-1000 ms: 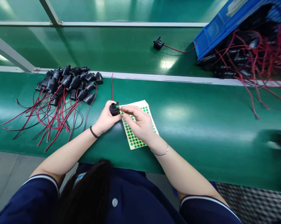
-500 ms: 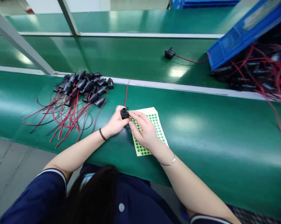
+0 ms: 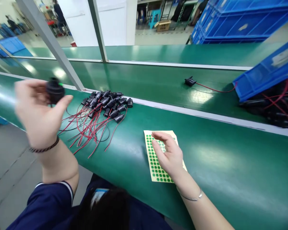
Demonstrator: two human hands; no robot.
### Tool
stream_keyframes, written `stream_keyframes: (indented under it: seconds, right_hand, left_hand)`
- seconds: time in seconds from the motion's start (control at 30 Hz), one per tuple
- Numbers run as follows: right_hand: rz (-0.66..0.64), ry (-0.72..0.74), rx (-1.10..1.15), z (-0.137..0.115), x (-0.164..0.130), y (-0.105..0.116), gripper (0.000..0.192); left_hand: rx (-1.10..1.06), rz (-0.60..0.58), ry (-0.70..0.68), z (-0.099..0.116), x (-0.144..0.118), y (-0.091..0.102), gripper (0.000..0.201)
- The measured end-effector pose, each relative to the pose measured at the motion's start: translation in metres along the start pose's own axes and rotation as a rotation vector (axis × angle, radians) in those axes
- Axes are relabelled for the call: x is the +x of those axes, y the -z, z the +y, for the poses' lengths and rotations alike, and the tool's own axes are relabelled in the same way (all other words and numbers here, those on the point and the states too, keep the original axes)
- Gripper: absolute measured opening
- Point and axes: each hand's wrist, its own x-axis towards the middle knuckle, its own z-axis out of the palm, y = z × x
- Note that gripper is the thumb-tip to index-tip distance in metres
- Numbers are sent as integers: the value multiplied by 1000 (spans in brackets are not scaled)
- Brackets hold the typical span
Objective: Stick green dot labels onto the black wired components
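My left hand (image 3: 40, 108), blurred, is raised at the left with its fingers around a black cylindrical part (image 3: 55, 90). A small green dot shows on that part's upper side. Over the sheet of round green stickers (image 3: 155, 169), my right hand (image 3: 169, 153) hovers with thumb and fingers apart and nothing visible between them. The sheet is pale yellow and lies on the green work surface. To the left of the sheet, a pile of similar black parts with red and black wires (image 3: 107, 103) rests near the white divider strip.
A single black wired part (image 3: 190, 81) lies on the green belt beyond the strip. A tilted blue crate (image 3: 265, 70) with more wired parts stands at the right. Grey metal posts (image 3: 50, 44) rise at the left; blue crates (image 3: 241, 27) are stacked behind.
My left hand has lifted the black part up and to the left, away from my right hand. My right hand has let go of it and opened over the sheet. The view has tilted up.
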Motion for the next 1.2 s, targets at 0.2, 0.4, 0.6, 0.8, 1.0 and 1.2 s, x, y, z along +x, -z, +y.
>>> stream_keyframes:
  seconds: [0.2, 0.4, 0.6, 0.8, 1.0, 1.2]
  right_hand:
    - [-39, 37, -37, 3, 0, -3, 18]
    - [-18, 53, -39, 5, 4, -3, 12]
    - [-56, 65, -87, 3, 10, 12, 11]
    - [-271, 72, -396, 38, 69, 36, 17]
    - [-294, -243, -752, 117, 175, 75, 19]
    - [-129, -356, -720, 195, 253, 104, 13]
  left_hand:
    - [312, -369, 240, -60, 13, -88, 34]
    - [405, -549, 189, -64, 3, -143, 29]
    - [70, -212, 38, -76, -8, -162, 39]
    - [-92, -532, -374, 10, -82, -162, 42]
    - [-44, -997, -502, 40, -159, -199, 49]
    - [-1, -1071, -487, 33, -157, -199, 50]
